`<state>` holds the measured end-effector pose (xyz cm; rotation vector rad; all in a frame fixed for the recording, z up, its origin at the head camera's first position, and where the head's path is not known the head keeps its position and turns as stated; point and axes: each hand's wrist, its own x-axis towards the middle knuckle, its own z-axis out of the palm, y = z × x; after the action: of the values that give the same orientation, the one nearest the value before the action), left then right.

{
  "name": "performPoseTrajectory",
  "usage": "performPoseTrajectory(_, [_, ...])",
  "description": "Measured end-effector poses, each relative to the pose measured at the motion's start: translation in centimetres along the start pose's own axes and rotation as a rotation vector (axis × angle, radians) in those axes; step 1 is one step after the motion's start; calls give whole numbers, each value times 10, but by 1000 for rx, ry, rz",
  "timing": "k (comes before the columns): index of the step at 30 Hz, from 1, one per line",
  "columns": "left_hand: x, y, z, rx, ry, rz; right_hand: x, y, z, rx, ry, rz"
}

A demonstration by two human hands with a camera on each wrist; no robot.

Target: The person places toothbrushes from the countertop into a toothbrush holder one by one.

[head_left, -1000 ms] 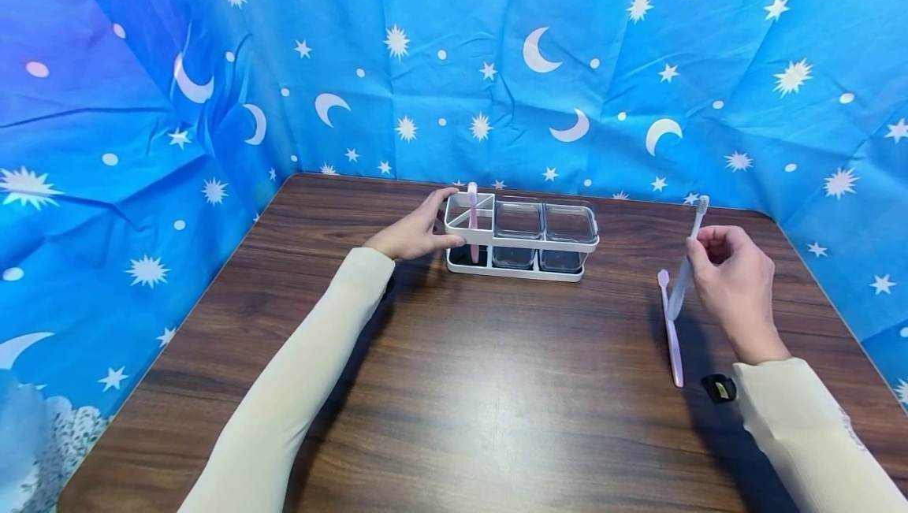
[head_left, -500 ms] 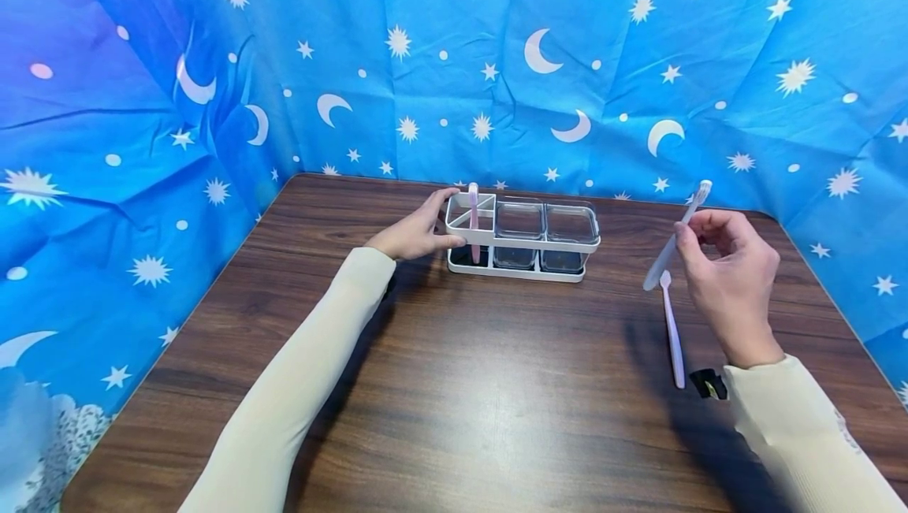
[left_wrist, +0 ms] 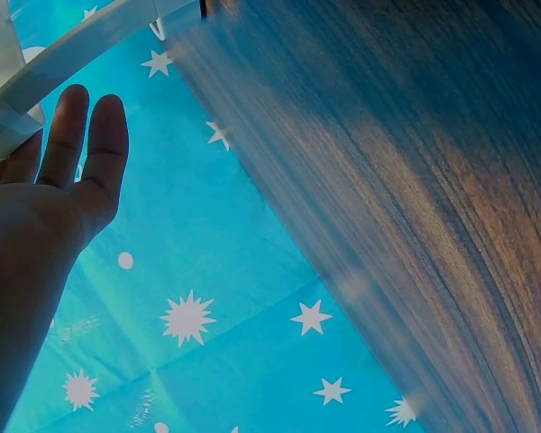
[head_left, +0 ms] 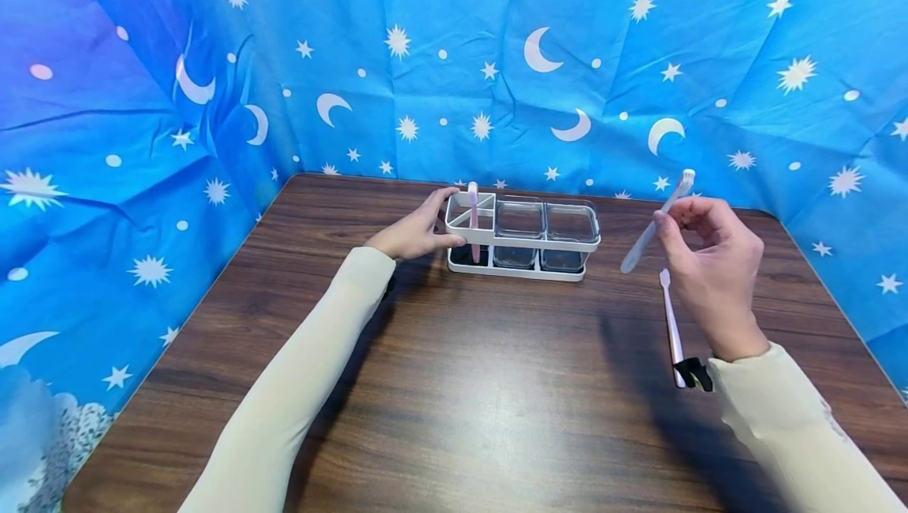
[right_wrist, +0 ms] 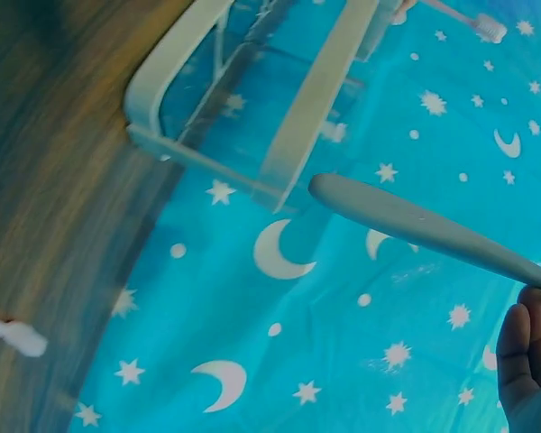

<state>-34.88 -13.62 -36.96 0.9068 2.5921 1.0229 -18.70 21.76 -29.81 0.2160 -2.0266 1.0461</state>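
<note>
My left hand (head_left: 414,233) holds the left end of a white toothbrush holder (head_left: 525,243), thumb at its front and fingers behind. In the left wrist view, two fingertips (left_wrist: 108,135) extend beside its pale frame (left_wrist: 81,56). A pink toothbrush (head_left: 474,217) stands upright in the holder's divided left section. My right hand (head_left: 720,269) pinches a grey toothbrush (head_left: 640,249) in the air, its bristle head up and its handle end slanting down to the left. Below that hand a second pink toothbrush (head_left: 671,324) lies on the table, its lower end partly covered by the black wrist strap.
Two clear square cups (head_left: 571,223) sit in the middle and right sections of the holder. The dark wooden table (head_left: 454,387) reaches back to a blue cloth (head_left: 440,64) printed with moons and stars, which also hangs along the left and right sides.
My right hand has lifted the grey toothbrush off the table area near the pink one and carried it left, tilting its handle end toward the holder. My left hand has stayed in place.
</note>
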Motion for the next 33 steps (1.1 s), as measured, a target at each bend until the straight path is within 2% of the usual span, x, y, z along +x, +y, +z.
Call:
performPoseTrajectory(8, [1,-1,0,-7,4,1,10,-28,15,143,48,-12])
performPoseTrajectory(18, [0,0,1,-6,-4,7,10,-30,31,221,73,-61])
performPoseTrajectory(33, [-1,2,0,-16,-9,-3,15,-37,44,255,75,-109])
